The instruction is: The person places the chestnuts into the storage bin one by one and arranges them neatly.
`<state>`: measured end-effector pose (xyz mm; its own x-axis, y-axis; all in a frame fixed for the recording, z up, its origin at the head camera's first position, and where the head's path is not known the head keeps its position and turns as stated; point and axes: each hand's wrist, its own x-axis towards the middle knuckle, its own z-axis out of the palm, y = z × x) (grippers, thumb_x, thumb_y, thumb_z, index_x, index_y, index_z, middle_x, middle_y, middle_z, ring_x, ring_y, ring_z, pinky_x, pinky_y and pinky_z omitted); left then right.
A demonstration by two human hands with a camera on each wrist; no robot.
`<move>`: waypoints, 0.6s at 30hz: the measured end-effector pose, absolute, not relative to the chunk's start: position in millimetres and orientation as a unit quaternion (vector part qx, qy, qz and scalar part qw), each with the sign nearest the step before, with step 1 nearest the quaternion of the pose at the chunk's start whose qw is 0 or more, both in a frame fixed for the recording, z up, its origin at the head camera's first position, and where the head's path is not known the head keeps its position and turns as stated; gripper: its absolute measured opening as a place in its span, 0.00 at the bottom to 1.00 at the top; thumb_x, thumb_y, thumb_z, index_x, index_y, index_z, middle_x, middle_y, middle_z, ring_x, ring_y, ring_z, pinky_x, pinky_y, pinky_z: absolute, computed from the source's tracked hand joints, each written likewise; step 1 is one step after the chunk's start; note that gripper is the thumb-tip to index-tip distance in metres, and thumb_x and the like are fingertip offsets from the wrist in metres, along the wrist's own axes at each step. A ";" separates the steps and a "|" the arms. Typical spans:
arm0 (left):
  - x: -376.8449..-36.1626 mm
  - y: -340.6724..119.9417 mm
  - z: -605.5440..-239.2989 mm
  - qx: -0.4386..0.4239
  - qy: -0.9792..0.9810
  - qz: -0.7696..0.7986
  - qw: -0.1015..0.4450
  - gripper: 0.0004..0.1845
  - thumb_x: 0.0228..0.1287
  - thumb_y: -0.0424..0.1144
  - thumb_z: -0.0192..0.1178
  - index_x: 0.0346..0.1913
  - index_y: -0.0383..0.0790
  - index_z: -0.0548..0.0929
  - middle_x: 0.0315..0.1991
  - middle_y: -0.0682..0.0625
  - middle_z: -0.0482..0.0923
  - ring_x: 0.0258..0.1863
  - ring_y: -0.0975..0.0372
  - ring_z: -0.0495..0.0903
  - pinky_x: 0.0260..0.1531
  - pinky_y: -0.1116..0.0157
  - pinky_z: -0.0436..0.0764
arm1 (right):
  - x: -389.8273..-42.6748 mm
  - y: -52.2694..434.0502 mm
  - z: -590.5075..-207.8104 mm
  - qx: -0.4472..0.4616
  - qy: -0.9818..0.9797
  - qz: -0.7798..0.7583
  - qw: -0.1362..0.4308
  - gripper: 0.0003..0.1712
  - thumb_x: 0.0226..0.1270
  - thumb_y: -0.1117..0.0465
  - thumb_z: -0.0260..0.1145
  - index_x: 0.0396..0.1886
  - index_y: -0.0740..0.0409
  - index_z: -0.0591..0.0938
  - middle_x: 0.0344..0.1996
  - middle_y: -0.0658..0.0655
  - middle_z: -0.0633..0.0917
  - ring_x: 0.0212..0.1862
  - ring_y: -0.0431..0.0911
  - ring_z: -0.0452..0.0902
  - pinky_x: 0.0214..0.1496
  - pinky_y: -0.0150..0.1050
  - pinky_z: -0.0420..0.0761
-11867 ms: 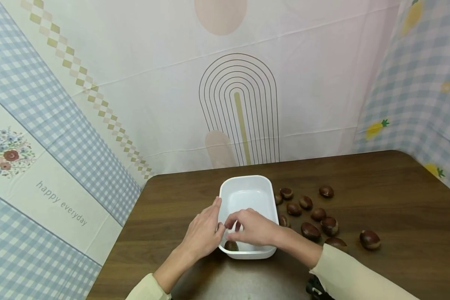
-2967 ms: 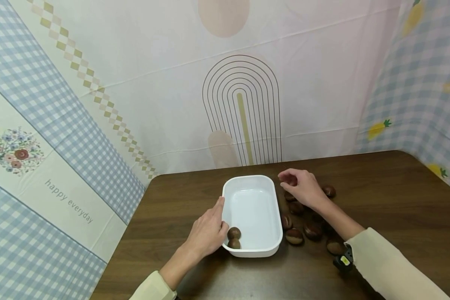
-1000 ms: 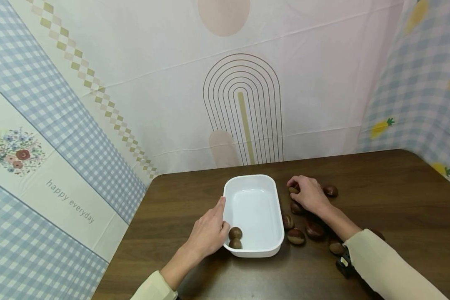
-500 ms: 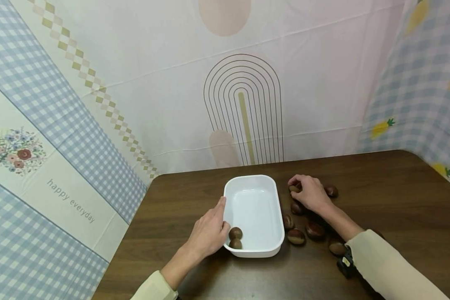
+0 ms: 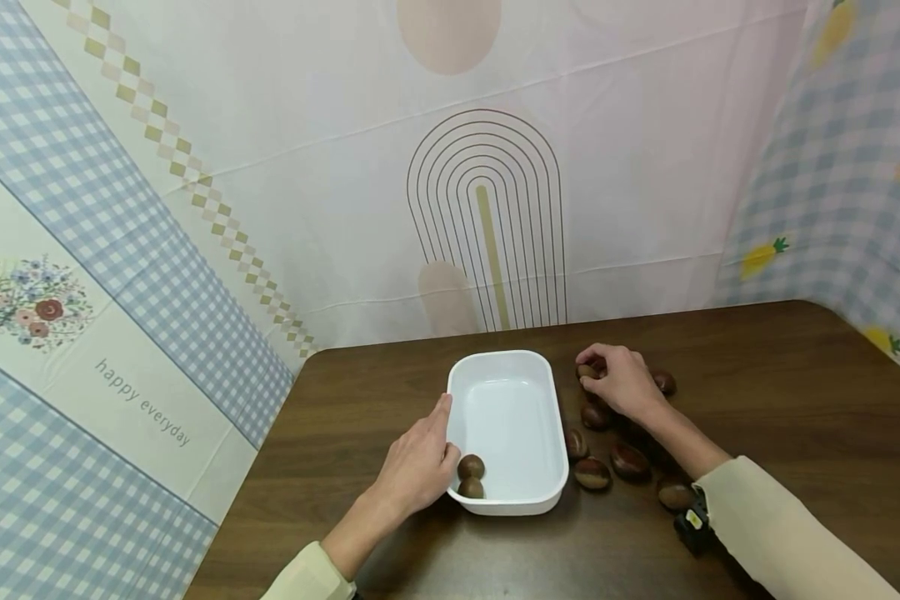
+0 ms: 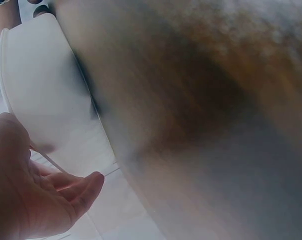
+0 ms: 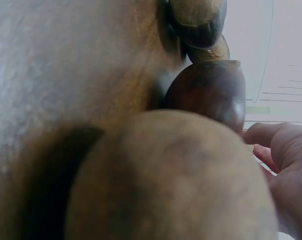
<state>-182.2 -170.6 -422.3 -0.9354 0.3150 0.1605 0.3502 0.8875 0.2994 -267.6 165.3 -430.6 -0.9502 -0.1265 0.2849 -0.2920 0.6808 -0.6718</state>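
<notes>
Your table [image 5: 757, 400] fills the lower frame; the white dish [image 5: 507, 431] sits at lower centre. Your left hand [image 5: 417, 460] rests relaxed against its left rim, grasping nothing. Your right hand [image 5: 621, 382], right of the dish, pinches a chestnut [image 5: 587, 372]. Two chestnuts [image 5: 470, 477] lie in the dish's near-left corner

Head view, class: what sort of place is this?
Probably a makeshift recording booth, not a kitchen: printed cloth backdrops wall in a dark wooden table holding only a white tray and loose chestnuts.
</notes>
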 end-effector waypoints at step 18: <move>-180.1 -172.3 -422.0 -0.177 -0.968 -0.165 0.060 0.37 0.72 0.39 0.52 0.82 0.37 0.60 0.81 0.45 0.63 0.69 0.50 0.77 0.59 0.45 0.81 | -261.5 161.3 -414.5 0.116 -0.898 0.404 0.129 0.15 0.66 0.66 0.71 0.52 0.63 0.86 0.45 0.64 0.89 0.46 0.55 0.85 0.49 0.51 0.83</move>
<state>-180.1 -172.3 -422.0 -0.9298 0.3235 0.1758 0.3635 0.8823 0.2990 -261.5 161.3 -414.5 -0.9399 -0.1049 0.3249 -0.3128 0.6460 -0.6963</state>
